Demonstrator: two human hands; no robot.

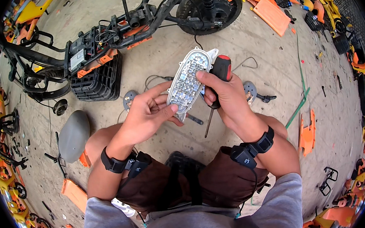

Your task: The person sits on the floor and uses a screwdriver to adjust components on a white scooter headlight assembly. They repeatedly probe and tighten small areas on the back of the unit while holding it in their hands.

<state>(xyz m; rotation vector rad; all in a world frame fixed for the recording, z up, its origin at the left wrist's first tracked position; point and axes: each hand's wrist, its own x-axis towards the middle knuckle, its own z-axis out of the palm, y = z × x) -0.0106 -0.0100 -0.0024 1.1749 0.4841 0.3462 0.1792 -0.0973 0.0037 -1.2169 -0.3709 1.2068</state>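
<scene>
Between my hands is an elongated, rounded light unit [187, 85] with a pale rim and a shiny faceted inside, tilted upright in front of my knees. My left hand [145, 113] grips its lower left side, the thumb on its face near the bottom. My right hand [234, 92] presses a thumb on its right edge. That same hand also holds a screwdriver [223, 69] with a black and red handle, its shaft pointing down toward me. A thin cable rises behind the unit's top; what the fingers behind it touch is hidden.
A stripped black scooter frame [142, 32] with a wheel [208, 12] and a black crate [96, 80] lies ahead and left. A grey seat [74, 136] is at my left. Orange panels [307, 133] and a green strip [299, 107] lie right. Yellow and orange scooter parts line both sides.
</scene>
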